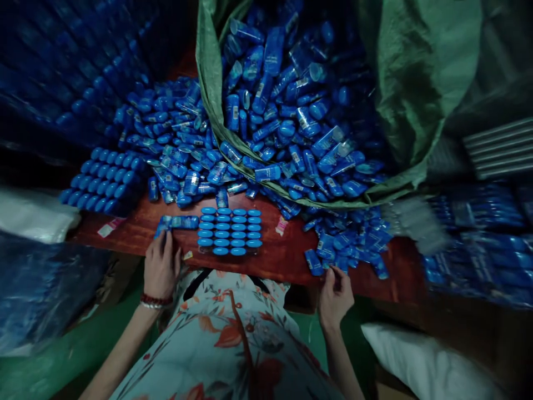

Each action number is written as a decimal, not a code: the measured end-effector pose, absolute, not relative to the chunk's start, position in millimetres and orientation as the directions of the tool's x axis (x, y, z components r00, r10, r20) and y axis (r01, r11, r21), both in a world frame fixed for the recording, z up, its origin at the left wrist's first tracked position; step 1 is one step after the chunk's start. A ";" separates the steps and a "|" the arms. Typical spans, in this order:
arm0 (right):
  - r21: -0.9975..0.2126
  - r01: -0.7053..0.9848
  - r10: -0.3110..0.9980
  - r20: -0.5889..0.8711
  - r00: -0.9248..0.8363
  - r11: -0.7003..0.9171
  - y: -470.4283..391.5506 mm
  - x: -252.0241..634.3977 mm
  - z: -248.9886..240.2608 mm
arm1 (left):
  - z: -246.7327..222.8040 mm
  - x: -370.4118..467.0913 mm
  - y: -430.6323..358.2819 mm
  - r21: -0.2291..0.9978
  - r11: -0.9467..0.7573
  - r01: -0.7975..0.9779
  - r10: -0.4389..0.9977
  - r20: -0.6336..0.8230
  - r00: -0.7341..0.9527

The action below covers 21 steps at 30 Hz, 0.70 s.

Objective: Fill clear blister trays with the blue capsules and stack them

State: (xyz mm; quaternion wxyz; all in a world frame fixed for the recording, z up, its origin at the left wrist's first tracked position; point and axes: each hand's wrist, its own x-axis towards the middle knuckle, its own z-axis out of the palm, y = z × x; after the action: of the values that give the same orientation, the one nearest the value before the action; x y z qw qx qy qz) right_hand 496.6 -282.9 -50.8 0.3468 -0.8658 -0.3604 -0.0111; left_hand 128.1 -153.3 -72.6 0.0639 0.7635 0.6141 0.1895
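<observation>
My left hand, with a beaded bracelet on its wrist, has its fingers closed on a small blue container at the table's front edge. Another blue container lies on its side just beyond it. To the right of these stands a compact block of containers in rows, their oval blue tops facing up. My right hand is at the front edge farther right, fingers curled together against a heap of small, flat-looking blue pieces. Whatever its fingertips may hold is too small to make out.
A big green sack lies open at the back, spilling blue containers onto the reddish table. A second block of containers stands at left. Wrapped blue packs are stacked at right. Pink-and-white scraps lie about.
</observation>
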 end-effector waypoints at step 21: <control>-0.900 0.065 0.835 -0.370 0.406 -0.430 -218.4 452.0 -30.9 | -62.3 105.6 -145.6 0.195 -0.486 0.852 0.873 0.133 0.468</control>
State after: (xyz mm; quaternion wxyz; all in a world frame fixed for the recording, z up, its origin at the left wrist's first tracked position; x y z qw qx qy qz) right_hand 452.0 -218.4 -30.9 0.4322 -0.7186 -0.3132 0.4458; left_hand 105.6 -145.6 -62.3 0.0505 0.8554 0.5042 0.1076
